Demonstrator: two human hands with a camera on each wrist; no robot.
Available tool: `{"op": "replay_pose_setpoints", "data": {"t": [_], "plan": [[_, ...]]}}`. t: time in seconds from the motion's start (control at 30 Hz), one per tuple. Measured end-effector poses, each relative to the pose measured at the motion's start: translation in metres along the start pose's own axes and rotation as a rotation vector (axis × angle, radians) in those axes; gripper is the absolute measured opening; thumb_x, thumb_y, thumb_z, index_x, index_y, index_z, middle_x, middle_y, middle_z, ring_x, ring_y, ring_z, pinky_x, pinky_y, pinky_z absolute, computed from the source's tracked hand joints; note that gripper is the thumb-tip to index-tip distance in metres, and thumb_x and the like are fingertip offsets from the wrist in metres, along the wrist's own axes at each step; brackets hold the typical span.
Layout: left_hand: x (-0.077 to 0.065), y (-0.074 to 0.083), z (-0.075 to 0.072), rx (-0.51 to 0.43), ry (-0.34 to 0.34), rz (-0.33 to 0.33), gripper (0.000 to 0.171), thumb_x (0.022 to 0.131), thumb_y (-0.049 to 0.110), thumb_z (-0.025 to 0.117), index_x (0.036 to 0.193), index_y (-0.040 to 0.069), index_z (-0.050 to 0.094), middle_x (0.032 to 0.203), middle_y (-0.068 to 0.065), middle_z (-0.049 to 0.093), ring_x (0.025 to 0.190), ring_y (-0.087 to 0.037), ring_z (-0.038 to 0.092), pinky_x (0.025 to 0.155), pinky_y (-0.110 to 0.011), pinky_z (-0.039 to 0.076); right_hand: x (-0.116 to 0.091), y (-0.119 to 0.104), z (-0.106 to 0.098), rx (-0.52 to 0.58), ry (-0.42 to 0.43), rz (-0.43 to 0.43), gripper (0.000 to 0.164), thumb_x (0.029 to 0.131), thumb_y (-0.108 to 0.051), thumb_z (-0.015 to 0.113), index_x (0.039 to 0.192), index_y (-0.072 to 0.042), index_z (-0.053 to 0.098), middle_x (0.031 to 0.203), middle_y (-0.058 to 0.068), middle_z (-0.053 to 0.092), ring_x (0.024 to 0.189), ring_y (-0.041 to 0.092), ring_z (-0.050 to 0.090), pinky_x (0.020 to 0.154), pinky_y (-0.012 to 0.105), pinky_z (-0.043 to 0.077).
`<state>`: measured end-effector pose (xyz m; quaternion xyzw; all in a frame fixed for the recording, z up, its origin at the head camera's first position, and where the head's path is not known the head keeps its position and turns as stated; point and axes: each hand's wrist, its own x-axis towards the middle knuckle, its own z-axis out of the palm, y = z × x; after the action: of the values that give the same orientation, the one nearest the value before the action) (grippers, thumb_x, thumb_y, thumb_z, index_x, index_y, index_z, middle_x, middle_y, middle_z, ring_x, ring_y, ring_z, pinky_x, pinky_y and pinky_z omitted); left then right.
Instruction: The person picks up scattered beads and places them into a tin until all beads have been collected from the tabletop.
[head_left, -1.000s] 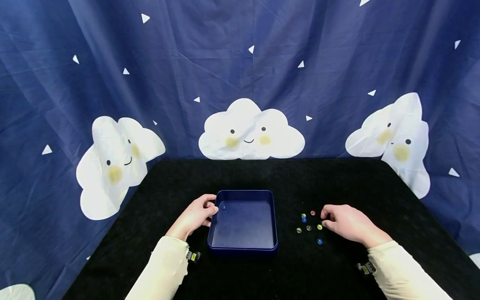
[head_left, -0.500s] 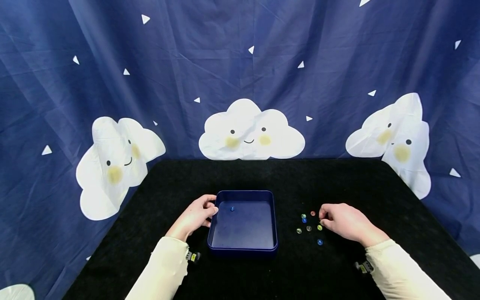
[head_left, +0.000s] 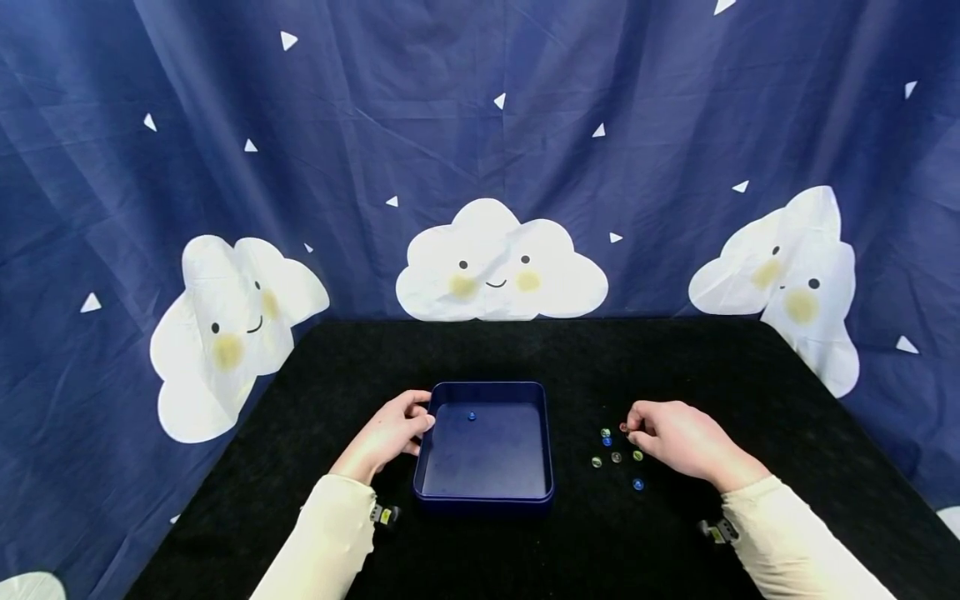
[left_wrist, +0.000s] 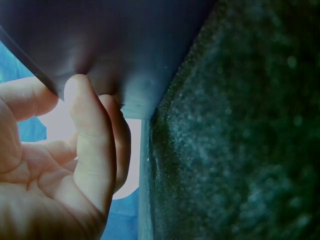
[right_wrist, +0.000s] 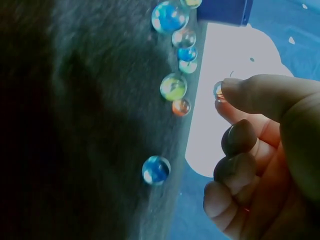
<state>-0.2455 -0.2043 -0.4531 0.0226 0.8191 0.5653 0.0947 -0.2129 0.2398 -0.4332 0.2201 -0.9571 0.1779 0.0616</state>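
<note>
Over at the black-covered desk, the person's left hand has the left wall of a square blue box, thumb at the rim and bent fingers against the outside. A small blue marble sits inside, toward the box's far side. The right hand is mostly closed, thumb and forefinger pinching a clear marble with orange marks, the other fingers curled in. Near it, to the right of the box, more marbles lie scattered on the cloth: a reddish one just beside the fingertips, a yellow-green one, a clear one, a blue one next to a green one, and another blue closer to the person. Behind hangs a dark blue curtain with smiling white clouds. Both sleeves are cream.
</note>
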Motion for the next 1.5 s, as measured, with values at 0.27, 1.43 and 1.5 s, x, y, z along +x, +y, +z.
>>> {"op": "replay_pose_setpoints", "data": {"t": [0.27, 1.43, 1.5], "plan": [[-0.001, 0.000, 0.000, -0.004, -0.002, -0.002, 0.045, 0.096, 0.007, 0.065, 0.139, 0.004, 0.054, 0.103, -0.011, 0.058, 0.081, -0.024, 0.062, 0.062, -0.039, 0.056, 0.008, -0.016, 0.002, 0.009, 0.006, 0.010, 0.018, 0.086, -0.022, 0.076, 0.085, -0.031, 0.061, 0.066, -0.019, 0.048, 0.061, 0.002, 0.047, 0.058, 0.029, 0.041], [0.003, -0.001, 0.001, -0.019, -0.016, -0.001, 0.045, 0.095, 0.006, 0.062, 0.138, 0.001, 0.053, 0.101, -0.012, 0.057, 0.080, -0.025, 0.060, 0.061, -0.037, 0.056, 0.040, -0.093, 0.030, -0.002, 0.109, -0.213, 0.019, 0.086, -0.028, 0.077, 0.089, -0.028, 0.059, 0.067, -0.023, 0.045, 0.060, 0.000, 0.047, 0.057, 0.025, 0.043], [0.004, -0.003, 0.001, -0.028, -0.017, -0.002, 0.045, 0.094, 0.005, 0.062, 0.138, 0.001, 0.052, 0.100, -0.012, 0.057, 0.079, -0.024, 0.061, 0.061, -0.037, 0.056, 0.040, -0.094, 0.033, -0.003, 0.110, -0.215, 0.019, 0.086, -0.028, 0.078, 0.090, -0.026, 0.060, 0.067, -0.021, 0.046, 0.061, 0.000, 0.048, 0.057, 0.026, 0.044]]}}
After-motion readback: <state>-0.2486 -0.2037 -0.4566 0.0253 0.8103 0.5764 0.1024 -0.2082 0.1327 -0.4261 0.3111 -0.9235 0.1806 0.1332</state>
